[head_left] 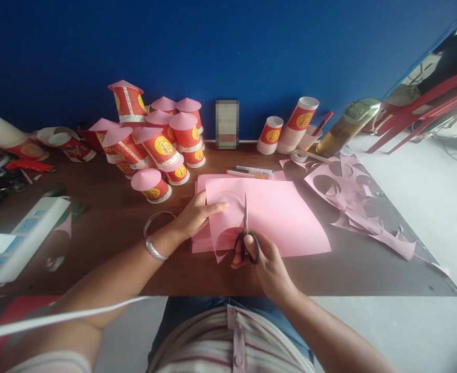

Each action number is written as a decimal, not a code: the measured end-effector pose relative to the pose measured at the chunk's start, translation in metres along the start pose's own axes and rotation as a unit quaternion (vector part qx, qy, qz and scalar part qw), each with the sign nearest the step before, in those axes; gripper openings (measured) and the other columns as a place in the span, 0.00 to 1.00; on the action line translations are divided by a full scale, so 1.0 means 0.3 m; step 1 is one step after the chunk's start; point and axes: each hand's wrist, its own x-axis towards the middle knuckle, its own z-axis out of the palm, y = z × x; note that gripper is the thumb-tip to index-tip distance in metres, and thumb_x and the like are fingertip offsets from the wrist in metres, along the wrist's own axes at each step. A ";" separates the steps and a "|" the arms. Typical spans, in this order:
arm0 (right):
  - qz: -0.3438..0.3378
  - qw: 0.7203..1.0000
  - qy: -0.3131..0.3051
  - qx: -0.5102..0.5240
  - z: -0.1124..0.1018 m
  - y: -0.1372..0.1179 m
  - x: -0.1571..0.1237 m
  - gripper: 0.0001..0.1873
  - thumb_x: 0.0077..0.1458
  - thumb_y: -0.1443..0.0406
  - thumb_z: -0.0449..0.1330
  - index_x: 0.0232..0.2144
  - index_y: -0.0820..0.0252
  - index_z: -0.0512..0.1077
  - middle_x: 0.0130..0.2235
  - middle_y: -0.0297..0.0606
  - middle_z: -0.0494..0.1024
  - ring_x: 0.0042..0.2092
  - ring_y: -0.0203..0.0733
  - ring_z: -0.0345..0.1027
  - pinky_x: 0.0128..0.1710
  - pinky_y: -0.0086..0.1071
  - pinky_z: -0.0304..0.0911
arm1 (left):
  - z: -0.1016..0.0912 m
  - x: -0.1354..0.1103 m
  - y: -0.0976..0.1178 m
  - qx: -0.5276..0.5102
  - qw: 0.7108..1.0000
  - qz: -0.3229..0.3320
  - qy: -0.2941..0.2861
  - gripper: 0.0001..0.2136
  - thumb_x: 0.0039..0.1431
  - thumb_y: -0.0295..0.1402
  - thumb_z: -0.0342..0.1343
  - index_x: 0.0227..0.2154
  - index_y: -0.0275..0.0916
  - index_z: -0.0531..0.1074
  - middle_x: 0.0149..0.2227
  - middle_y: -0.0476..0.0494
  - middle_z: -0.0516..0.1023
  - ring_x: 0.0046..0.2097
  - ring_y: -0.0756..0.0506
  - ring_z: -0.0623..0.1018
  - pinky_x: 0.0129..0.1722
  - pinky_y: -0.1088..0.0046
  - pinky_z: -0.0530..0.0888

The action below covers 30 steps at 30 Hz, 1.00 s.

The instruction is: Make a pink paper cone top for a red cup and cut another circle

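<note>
My left hand [199,215] grips a sheet of pink paper [220,189] by its left part, thumb on top and fingers beneath. A curved cut runs along the sheet's lower side, below a faint round outline. In my right hand [265,254] is a pair of black-handled scissors [246,223], fingers through the loops and blades pointing away from me. The blades stand at the right edge of the round outline; whether they are parted is hard to tell. Under the held sheet lies a stack of pink paper [290,217] on the brown table [166,280].
Several red paper cups with pink cone tops [158,142] stand at the back left. Markers [250,172] lie behind the paper. Cut pink scraps [353,197] cover the right side, near stacked cups [302,119] and a bottle [347,127]. A power strip [22,238] lies left.
</note>
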 end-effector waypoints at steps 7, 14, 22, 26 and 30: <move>0.000 1.000 -0.001 -0.002 0.000 0.003 -0.002 0.29 0.63 0.39 0.60 0.30 0.58 0.72 0.25 0.33 0.75 0.27 0.37 0.72 0.30 0.30 0.72 | -0.005 0.004 -0.004 -0.014 1.000 -0.003 0.011 0.20 0.55 0.38 0.70 0.48 0.33 0.81 0.48 0.36 0.86 0.47 0.38 0.84 0.47 0.67 0.78; 0.004 1.000 -0.015 -0.009 -0.014 -0.002 -0.006 0.29 0.62 0.39 0.61 0.29 0.59 0.72 0.24 0.32 0.74 0.26 0.36 0.72 0.31 0.31 0.74 | -0.008 0.003 0.001 -0.038 0.998 -0.030 0.029 0.21 0.52 0.37 0.72 0.48 0.33 0.80 0.45 0.37 0.86 0.42 0.40 0.83 0.44 0.68 0.78; 0.007 1.000 -0.001 0.000 -0.014 -0.004 -0.007 0.29 0.61 0.39 0.63 0.34 0.58 0.73 0.25 0.30 0.72 0.26 0.36 0.72 0.31 0.32 0.75 | -0.010 0.006 -0.006 -0.036 0.999 -0.033 0.019 0.22 0.53 0.37 0.72 0.50 0.33 0.80 0.43 0.38 0.86 0.44 0.40 0.83 0.45 0.68 0.77; 0.011 1.000 -0.004 0.005 -0.016 0.001 -0.007 0.28 0.61 0.39 0.63 0.37 0.59 0.73 0.25 0.29 0.72 0.26 0.36 0.72 0.32 0.32 0.75 | -0.008 0.004 -0.001 -0.033 0.999 -0.035 0.022 0.22 0.53 0.38 0.72 0.48 0.32 0.79 0.44 0.37 0.86 0.45 0.39 0.83 0.44 0.68 0.77; 0.010 1.000 -0.005 0.004 -0.023 0.007 -0.005 0.28 0.61 0.39 0.63 0.39 0.59 0.74 0.25 0.29 0.73 0.26 0.35 0.72 0.32 0.31 0.75 | -0.010 0.005 0.000 -0.037 0.998 -0.046 0.036 0.21 0.51 0.37 0.73 0.46 0.32 0.79 0.43 0.39 0.86 0.42 0.41 0.83 0.42 0.70 0.77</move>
